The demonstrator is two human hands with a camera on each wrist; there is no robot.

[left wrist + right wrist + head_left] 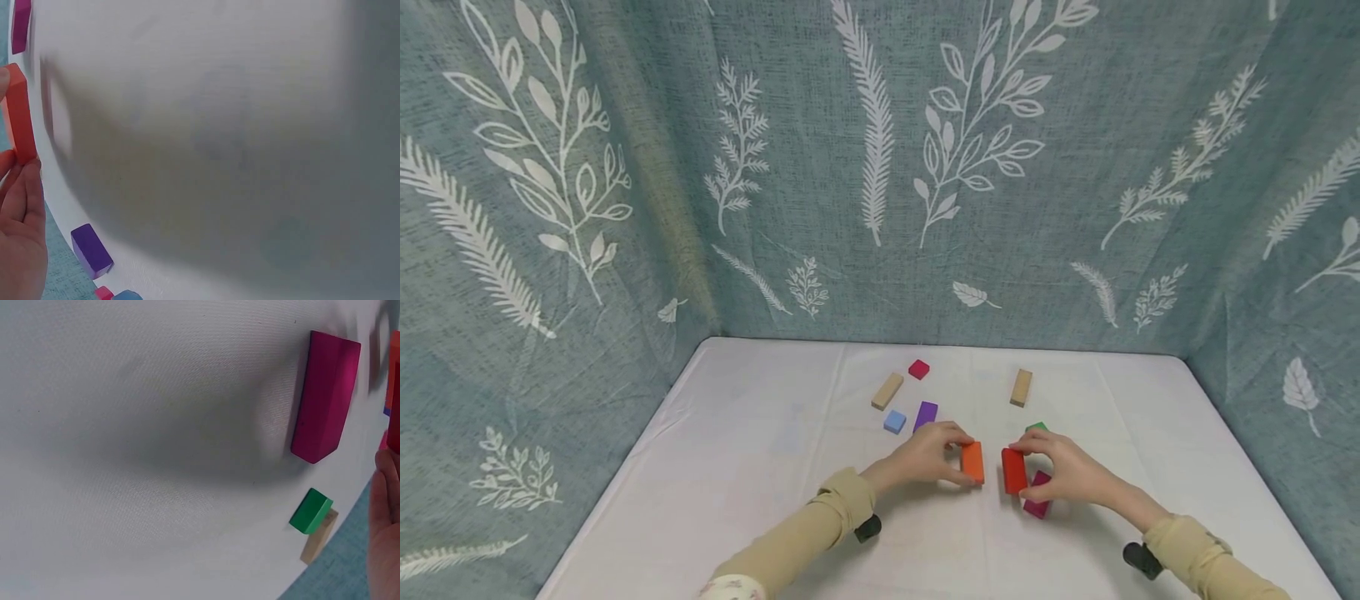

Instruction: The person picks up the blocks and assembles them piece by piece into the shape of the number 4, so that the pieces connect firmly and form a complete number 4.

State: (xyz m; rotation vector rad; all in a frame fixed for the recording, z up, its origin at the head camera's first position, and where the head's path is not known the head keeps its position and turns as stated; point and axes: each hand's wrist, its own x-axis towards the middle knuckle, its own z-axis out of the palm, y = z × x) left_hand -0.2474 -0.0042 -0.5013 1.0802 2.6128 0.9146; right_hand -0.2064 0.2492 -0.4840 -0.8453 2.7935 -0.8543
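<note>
Between its thumb and fingers my left hand (931, 454) pinches an orange block (972, 462) by its two ends. In the left wrist view the orange block (21, 115) appears held above the white cloth. My right hand (1066, 468) grips a red block (1013, 472) the same way, a short gap to the right of the orange one. A magenta block (1037, 496) lies on the cloth beneath the right hand, and the right wrist view shows this magenta block (326, 397) whole. Beyond that hand a green block (1037, 426) is partly hidden.
Past the left hand lie a purple block (926, 414), a light blue block (894, 422), a wooden block (887, 391) and a small crimson block (918, 369). Another wooden block (1021, 388) lies farther right. A leaf-patterned curtain (880, 167) surrounds the white table (760, 433).
</note>
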